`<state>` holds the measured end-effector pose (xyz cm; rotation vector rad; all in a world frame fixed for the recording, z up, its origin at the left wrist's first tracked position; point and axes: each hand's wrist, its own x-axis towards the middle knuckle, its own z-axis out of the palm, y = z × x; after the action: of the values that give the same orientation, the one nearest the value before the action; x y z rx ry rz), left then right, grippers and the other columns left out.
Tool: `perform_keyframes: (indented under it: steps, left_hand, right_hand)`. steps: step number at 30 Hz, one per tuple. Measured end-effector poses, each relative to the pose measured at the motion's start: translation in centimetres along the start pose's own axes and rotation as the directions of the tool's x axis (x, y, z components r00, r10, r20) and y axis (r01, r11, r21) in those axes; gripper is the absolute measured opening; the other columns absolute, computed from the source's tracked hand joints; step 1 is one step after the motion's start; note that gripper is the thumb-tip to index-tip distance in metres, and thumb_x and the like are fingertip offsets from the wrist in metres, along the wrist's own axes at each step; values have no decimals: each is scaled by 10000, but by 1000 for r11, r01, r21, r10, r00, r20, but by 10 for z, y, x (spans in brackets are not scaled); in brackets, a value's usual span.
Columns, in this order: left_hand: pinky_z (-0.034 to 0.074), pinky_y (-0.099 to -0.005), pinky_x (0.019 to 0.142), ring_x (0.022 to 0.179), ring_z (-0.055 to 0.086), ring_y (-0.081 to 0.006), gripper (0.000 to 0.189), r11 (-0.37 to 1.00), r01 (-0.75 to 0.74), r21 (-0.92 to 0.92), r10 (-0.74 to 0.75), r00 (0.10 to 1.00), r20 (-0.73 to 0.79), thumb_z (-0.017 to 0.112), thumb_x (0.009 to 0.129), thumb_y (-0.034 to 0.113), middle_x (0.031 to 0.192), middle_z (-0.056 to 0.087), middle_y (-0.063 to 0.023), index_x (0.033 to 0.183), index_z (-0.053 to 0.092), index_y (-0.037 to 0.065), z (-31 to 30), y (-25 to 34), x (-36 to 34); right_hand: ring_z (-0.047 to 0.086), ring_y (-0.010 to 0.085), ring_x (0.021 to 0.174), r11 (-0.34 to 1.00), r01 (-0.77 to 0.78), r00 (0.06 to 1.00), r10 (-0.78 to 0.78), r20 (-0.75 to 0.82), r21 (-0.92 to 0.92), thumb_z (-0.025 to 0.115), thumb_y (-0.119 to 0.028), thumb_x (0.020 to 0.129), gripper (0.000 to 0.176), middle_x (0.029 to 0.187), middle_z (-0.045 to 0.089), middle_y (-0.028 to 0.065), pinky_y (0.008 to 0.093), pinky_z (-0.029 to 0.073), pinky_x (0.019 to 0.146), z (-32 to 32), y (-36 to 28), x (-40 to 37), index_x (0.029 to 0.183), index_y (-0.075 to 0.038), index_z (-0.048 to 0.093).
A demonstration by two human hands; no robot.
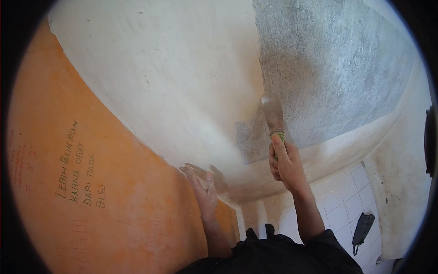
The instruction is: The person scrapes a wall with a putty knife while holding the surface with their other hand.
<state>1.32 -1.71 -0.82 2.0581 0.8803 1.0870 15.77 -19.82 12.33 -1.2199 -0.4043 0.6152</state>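
Observation:
My right hand [289, 165] is wrapped round the green handle of a putty knife [273, 115]. The knife's metal blade points up the wall, and its tip lies at the border between a white coating [182, 77] and a rough grey patch [333, 68]. White residue shows on the blade's tip. Lower and to the left, my left hand [205, 194] has its fingers spread against the white surface, close to the corner with the orange wall [127, 192]. It holds nothing that I can see, and its shadow falls beside it.
Handwritten words [77, 164] mark the orange wall. Below on the right is a white tiled floor [344, 210] with a dark, flat object with a loop [363, 229] lying on it. A pale side wall [399, 182] stands at the right.

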Motion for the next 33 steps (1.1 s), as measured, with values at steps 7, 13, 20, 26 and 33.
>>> perform_keyframes:
  steps: [7,13,20,26,33]
  left_hand:
    - [183,-499,1152,1470,38,-387,765,999,-31,-20,31,999,-14,553,967,272,1567,23,-282,1519,93,8,-3,-3,-2]
    - [102,-480,1180,1463,60,-411,774,997,-24,77,26,999,-32,548,960,310,1545,72,-331,1501,126,-47,0,0,-3]
    - [120,-500,1174,1451,108,-435,736,987,-73,140,85,993,-81,552,954,275,1531,142,-335,1480,177,-79,2,-3,-2]
    - [308,-507,1102,1337,361,-397,497,953,-288,91,291,796,-530,497,987,204,1429,374,-279,1379,392,-82,17,25,25]
    - [306,-492,1106,1348,355,-393,439,723,-587,364,656,419,-628,423,1008,186,1422,393,-266,1366,443,-67,-19,118,120]
  right_hand:
    - [256,27,381,996,-84,996,84,-1,4,455,-478,1004,446,535,332,-63,222,160,339,-1,7,-5,770,-99,440]
    - [252,26,380,996,-90,996,90,22,2,459,-465,1006,433,535,324,-65,223,157,337,2,4,-9,770,-101,444]
    - [248,26,381,995,-101,995,102,18,-13,454,-462,1008,426,537,318,-71,218,164,349,-6,14,-6,773,-107,443]
    - [249,25,379,999,-52,999,52,18,-6,453,-463,1008,411,537,317,-72,222,163,345,-2,16,-4,782,-120,444]
    - [301,22,403,996,-85,989,85,123,-2,463,-443,1007,412,540,322,-76,212,225,352,-5,0,-3,746,-127,415]
